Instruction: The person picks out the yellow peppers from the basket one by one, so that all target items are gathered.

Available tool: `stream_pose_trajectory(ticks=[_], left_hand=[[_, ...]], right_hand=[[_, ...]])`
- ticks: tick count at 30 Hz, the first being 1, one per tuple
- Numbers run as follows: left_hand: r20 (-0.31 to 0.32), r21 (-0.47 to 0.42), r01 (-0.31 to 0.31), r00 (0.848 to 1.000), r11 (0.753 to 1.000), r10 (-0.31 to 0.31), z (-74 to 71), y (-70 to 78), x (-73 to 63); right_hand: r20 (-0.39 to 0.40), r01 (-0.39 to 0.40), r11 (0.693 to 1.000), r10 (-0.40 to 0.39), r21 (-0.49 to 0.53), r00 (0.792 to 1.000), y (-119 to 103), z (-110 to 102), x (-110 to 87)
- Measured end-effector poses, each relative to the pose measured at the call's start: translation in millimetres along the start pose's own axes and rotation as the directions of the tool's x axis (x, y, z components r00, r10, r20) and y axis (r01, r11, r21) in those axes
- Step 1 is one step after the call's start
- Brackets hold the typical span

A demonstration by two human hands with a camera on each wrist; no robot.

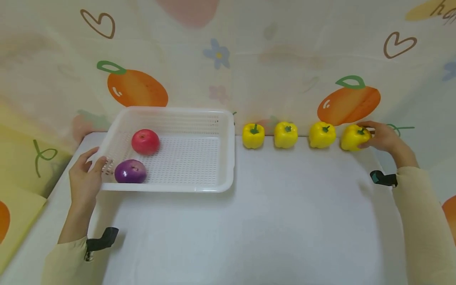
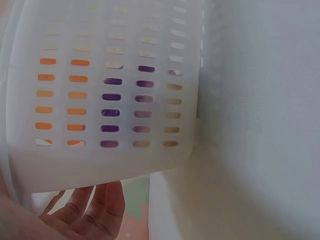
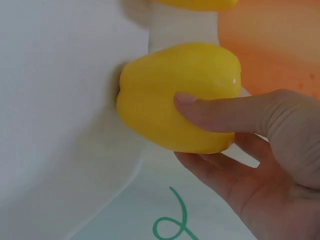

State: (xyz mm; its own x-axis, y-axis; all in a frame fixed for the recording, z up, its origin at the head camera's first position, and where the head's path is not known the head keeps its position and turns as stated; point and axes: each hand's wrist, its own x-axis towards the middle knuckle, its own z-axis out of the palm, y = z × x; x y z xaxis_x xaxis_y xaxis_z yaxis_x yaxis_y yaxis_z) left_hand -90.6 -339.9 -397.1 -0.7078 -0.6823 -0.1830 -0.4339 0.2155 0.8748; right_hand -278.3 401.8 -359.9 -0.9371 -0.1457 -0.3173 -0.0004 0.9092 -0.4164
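A white plastic basket (image 1: 192,166) with slotted walls stands on the left part of the table. Inside it, toward its left end, are a red apple-like fruit (image 1: 145,142) and a purple eggplant-like piece (image 1: 130,171). My left hand (image 1: 84,174) grips the basket's left end at the rim; in the left wrist view its fingers (image 2: 107,205) lie by the slotted wall. At the far right, my right hand (image 1: 384,138) holds the rightmost yellow bell pepper (image 1: 354,137) between thumb and fingers. In the right wrist view the thumb presses on the pepper's side (image 3: 165,100).
Three more yellow bell peppers (image 1: 322,135) stand in a row along the table's back edge, between the basket and my right hand. A printed cloth (image 1: 249,71) hangs right behind them. White cloth covers the table (image 1: 267,221).
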Motion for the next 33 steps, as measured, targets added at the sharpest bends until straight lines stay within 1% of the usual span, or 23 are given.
stream_pose_trajectory(ticks=[5, 10, 14, 19, 22, 25, 27, 28, 30, 33], left_hand=[[-0.005, 0.001, 0.004, 1.0, 1.0, -0.004, -1.2, 0.4, 0.3], [0.005, -0.01, -0.013, 1.0, 1.0, 0.014, 1.1, 2.5, -0.8], [0.008, -0.017, -0.007, 1.0, 1.0, 0.007, 1.3, 3.0, -0.5], [0.015, -0.028, -0.033, 0.999, 0.999, 0.033, -0.1, 2.5, 1.7], [0.009, 0.001, -0.044, 0.999, 0.999, 0.044, 0.4, 1.1, 1.5], [-0.021, 0.069, -0.092, 0.995, 0.993, 0.093, 2.1, -0.8, 0.7], [-0.058, 0.119, -0.143, 0.987, 0.983, 0.15, 2.0, -2.8, -0.3], [-0.078, 0.135, -0.169, 0.98, 0.976, 0.181, 1.9, -3.6, -0.7], [-0.119, 0.166, -0.218, 0.964, 0.962, 0.239, 1.8, -5.0, -1.7], [-0.168, 0.229, -0.284, 0.931, 0.931, 0.325, 1.1, -6.2, -3.5]], right_hand=[[0.016, -0.004, 1.0, 0.003, 0.023, 1.0, 0, 0, 2.4], [0.0, -0.019, 0.999, 0.019, 0.037, 1.0, 4, 0, 1.8], [-0.006, -0.029, 0.999, 0.029, 0.044, 1.0, 5, 2, 2.9], [-0.01, -0.018, 0.999, 0.019, 0.045, 1.0, 8, 2, 2.4], [-0.015, -0.002, 0.999, 0.003, 0.048, 1.0, 10, 2, 0.6], [-0.021, 0.003, 0.999, -0.002, 0.045, 1.0, 13, 4, -3.2], [-0.025, 0.004, 0.999, -0.003, 0.044, 1.0, 14, 5, -5.0], [-0.03, 0.007, 0.999, -0.006, 0.039, 1.0, 14, 6, -6.2], [-0.043, 0.014, 1.0, -0.013, 0.025, 0.999, 15, 7, -9.4], [-0.065, 0.029, 1.0, -0.028, 0.005, 0.997, 16, 8, -15.1]])
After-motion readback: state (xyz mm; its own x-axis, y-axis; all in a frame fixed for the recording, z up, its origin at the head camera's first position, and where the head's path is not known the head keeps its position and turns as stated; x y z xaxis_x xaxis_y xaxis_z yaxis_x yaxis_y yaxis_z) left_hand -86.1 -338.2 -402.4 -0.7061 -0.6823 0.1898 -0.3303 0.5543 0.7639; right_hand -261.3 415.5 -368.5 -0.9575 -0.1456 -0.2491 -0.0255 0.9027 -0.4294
